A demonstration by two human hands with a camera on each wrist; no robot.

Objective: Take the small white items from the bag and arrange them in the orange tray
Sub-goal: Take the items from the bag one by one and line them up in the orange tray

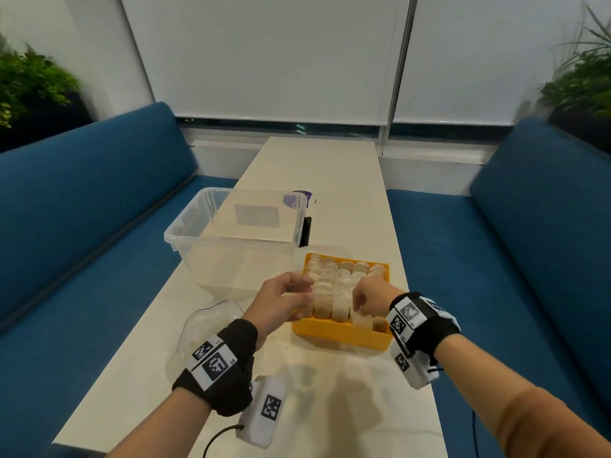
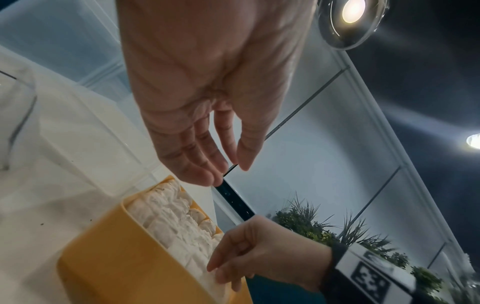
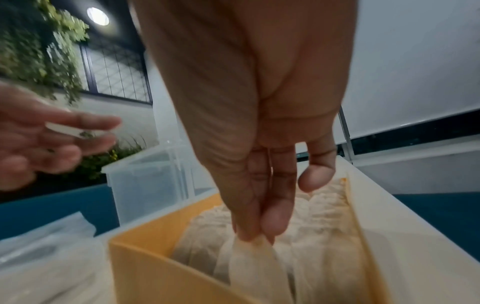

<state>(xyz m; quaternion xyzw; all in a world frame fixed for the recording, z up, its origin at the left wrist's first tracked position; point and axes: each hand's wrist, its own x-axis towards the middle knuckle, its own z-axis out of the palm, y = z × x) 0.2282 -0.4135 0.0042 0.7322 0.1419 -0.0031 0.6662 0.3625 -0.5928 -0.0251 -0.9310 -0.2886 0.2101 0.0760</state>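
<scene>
The orange tray (image 1: 340, 332) stands on the white table, packed with rows of small white items (image 1: 330, 285). My right hand (image 1: 360, 309) is over the tray's near right corner and pinches one white item (image 3: 254, 267), which hangs upright between the fingertips (image 3: 272, 224) down among the others. My left hand (image 1: 305, 289) hovers over the tray's left edge, fingers relaxed and loosely bent, holding nothing in the left wrist view (image 2: 228, 170). The clear plastic bag (image 1: 211, 322) lies crumpled on the table left of my left wrist; what it holds is hidden.
An empty clear plastic bin (image 1: 231, 239) stands just behind and left of the tray, overhanging the table's left edge. A black object (image 1: 305, 231) and a purple disc (image 1: 299, 198) lie by its far right corner. Blue benches flank the narrow table.
</scene>
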